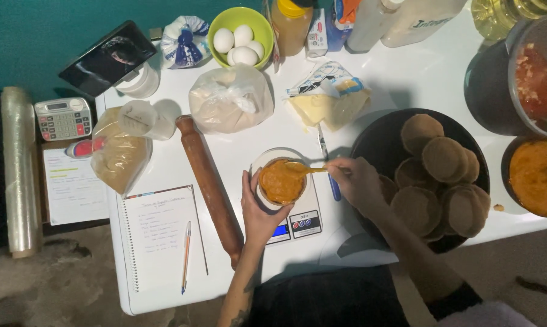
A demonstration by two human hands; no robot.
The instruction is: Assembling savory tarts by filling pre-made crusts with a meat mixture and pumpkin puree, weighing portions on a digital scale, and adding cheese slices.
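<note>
Centrally, at mid-frame, the left hand (258, 209) cups a small round dish of orange paste (281, 180) standing on a white digital kitchen scale (302, 219). The right hand (357, 180) grips a paste-coated spoon (303, 169), its tip in the dish. Just right sits a dark round tray of brown filled cups (379, 142); just left lies a wooden rolling pin (210, 188).

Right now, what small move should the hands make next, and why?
Probably tip the spoon to drop its orange filling into the small cup on the scale: the right hand holds it just over the cup, which the left hand steadies.
</note>
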